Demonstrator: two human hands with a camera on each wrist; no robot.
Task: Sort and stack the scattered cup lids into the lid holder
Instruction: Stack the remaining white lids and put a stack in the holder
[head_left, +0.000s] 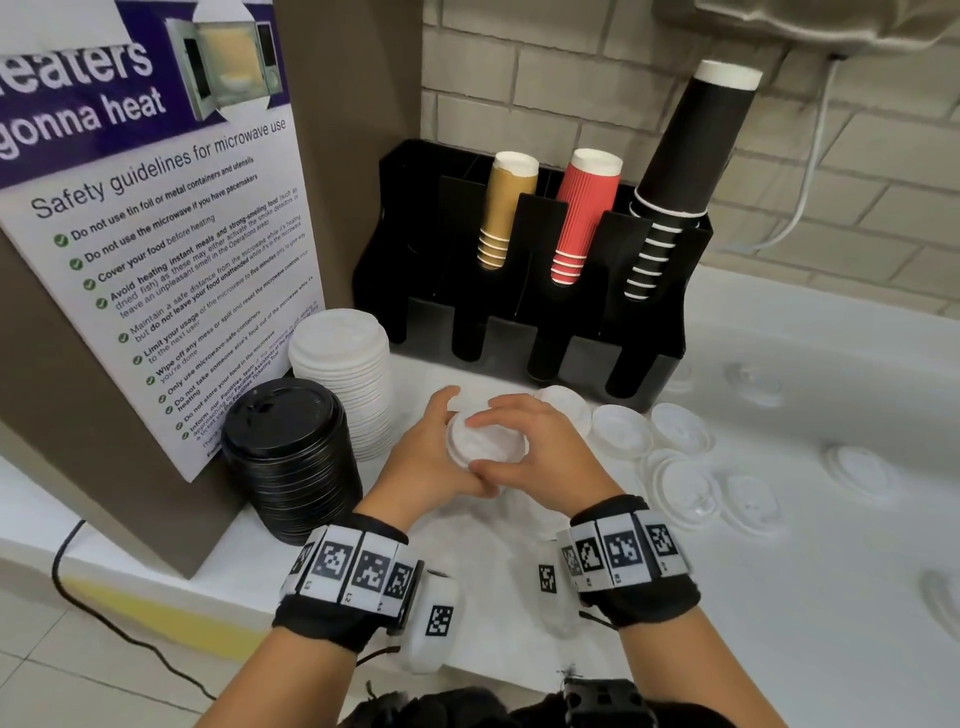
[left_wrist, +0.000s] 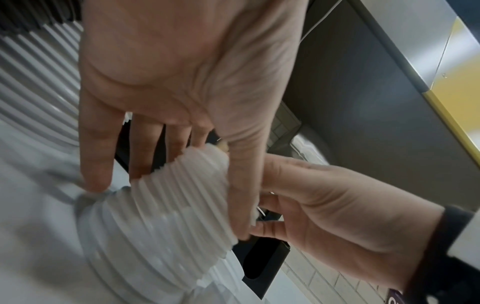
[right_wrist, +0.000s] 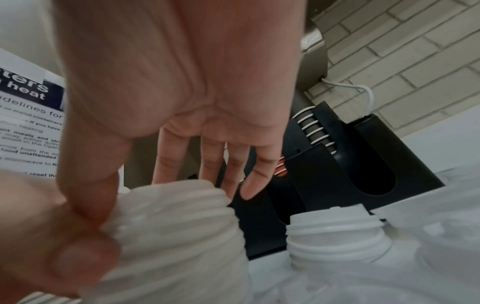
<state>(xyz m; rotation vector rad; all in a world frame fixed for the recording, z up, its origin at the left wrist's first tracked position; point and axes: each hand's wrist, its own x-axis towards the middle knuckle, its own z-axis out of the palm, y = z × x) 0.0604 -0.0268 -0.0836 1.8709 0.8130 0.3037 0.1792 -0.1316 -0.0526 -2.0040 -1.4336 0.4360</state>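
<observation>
While both hands meet mid-counter:
Lid stack: white, upright, between the hands, at 6 o'clock of the holder.
Left hand: fingers curled round the stack's side.
Right hand: fingers over the top, thumb pinching.
Loose lids: at 3 o'clock of the stack.
Black lids: at 9 o'clock.

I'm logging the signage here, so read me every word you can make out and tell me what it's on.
All text is on the poster:
"eaters gonna heat" (first word cut off)
"Safety guidelines for microwave use"
"Do not use tin foil or metal containers and utensils"
"Cover your food before heating"
Lowest lines: too small.
Wristbands: coded squares only.
</observation>
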